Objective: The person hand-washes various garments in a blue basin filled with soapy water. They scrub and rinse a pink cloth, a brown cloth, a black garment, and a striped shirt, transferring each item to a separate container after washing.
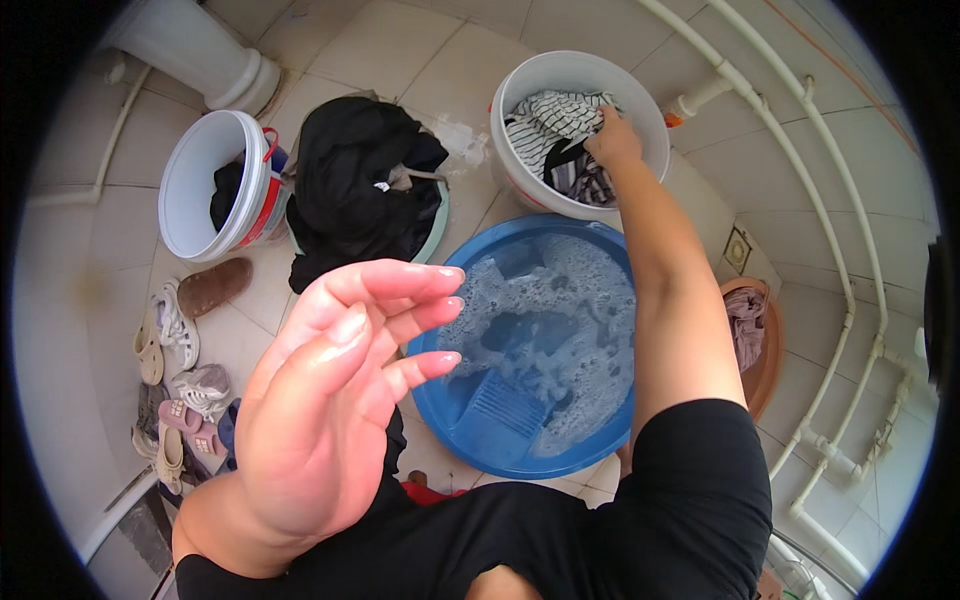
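Striped cloth inside white bucket, near left rim; our right hand touches it, whether gripping we cannot tell. Our left hand open, empty. Shallow hold could drop cloth; drips past edge of blue basin could slick floor.

Clothes in bucket behind basin

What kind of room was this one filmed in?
Probably a bathroom or laundry area: there's a tiled floor, exposed white pipes along the wall, and a blue basin of sudsy water.
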A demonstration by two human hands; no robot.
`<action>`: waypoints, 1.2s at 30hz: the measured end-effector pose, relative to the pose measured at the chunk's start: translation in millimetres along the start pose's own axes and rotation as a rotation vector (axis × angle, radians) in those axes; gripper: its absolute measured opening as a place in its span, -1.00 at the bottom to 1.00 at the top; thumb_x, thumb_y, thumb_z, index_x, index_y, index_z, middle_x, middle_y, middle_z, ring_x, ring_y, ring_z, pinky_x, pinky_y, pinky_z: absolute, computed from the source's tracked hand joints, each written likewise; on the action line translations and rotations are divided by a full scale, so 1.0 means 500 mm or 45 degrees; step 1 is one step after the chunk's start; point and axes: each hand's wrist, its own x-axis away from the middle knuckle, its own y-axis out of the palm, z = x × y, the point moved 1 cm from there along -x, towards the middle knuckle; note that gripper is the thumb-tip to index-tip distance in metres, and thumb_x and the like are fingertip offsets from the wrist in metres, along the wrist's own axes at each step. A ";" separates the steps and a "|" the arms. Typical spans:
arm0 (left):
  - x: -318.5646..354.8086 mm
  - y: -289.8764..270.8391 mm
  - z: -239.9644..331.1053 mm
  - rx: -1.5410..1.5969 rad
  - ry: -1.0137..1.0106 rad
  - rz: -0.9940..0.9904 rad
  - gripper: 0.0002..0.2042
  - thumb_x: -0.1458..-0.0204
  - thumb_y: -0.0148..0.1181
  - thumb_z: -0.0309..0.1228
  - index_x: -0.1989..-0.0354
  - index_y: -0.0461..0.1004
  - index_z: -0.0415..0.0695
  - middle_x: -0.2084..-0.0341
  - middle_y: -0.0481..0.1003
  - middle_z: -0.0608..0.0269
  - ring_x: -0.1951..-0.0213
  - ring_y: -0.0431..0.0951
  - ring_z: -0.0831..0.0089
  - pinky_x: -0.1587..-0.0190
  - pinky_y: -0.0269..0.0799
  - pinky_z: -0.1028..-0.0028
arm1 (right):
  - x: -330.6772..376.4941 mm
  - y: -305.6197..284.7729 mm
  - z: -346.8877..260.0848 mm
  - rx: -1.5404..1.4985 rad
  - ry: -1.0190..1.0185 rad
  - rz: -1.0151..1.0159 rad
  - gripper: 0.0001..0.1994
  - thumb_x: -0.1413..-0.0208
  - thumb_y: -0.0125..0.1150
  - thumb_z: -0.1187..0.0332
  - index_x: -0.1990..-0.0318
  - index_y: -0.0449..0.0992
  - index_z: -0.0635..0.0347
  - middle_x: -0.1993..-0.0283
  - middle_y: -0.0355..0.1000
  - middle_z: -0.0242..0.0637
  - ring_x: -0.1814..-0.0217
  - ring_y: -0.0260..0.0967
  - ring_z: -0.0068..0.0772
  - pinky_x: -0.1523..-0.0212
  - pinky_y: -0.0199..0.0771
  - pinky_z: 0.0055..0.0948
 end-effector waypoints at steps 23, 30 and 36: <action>-0.102 0.063 -0.244 -0.239 -0.486 -0.106 -0.66 0.04 0.06 -0.55 0.04 0.31 -0.22 0.16 0.46 0.18 0.15 0.47 0.37 0.06 0.38 0.37 | 0.725 -0.216 0.110 -1.629 0.176 0.089 -0.37 0.28 0.24 0.52 -0.07 0.16 0.15 0.05 0.28 -0.30 -0.03 0.22 -0.47 -0.08 0.17 -0.49; -0.305 -0.134 -0.441 -1.710 -0.121 -0.117 -0.48 0.05 0.15 -0.34 -0.07 0.17 -0.31 0.16 0.42 -0.04 0.17 0.48 0.23 0.10 0.38 0.36 | 0.727 -0.028 0.218 -0.668 0.021 0.045 -0.28 0.27 0.35 0.29 -0.15 0.19 0.08 -0.19 0.05 0.00 -0.24 0.03 0.06 -0.16 0.16 -0.24; -0.279 -0.026 -0.543 -3.029 0.400 -0.933 -0.27 0.05 0.03 0.07 -0.29 -0.09 0.19 -0.32 -0.28 0.06 -0.29 -0.21 -0.12 -0.17 -0.17 -0.18 | 0.750 0.112 0.238 -0.027 0.032 -0.118 -0.27 0.18 0.29 0.18 -0.22 0.11 -0.11 -0.31 -0.14 -0.01 -0.31 -0.18 0.22 -0.21 -0.05 0.07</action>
